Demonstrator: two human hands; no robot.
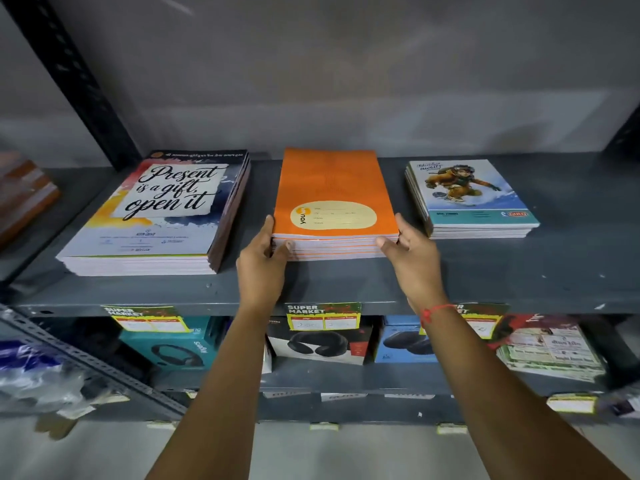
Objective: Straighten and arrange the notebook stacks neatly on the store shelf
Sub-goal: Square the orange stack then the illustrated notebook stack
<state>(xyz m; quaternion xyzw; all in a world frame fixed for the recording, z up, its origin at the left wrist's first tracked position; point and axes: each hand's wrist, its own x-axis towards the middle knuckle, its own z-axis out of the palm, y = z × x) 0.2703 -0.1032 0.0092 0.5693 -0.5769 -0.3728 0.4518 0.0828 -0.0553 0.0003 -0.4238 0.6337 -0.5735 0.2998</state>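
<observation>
A stack of orange paper-covered notebooks [334, 206], mid-shelf on the dark grey metal shelf [346, 282], is clasped at both near corners by the left hand [265, 258] and right hand [410, 252], fingers pressed against its edges. Squaring seems underway; even inward pressure is likely needed next.

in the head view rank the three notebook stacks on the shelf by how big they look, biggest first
1. "Present is a gift" stack, the largest cover.
2. Orange stack, held by both hands.
3. Adventure stack, the smallest, though it looks set slightly further back.

Head-worn view, facing forward and down, close to shelf [485, 271]
</observation>
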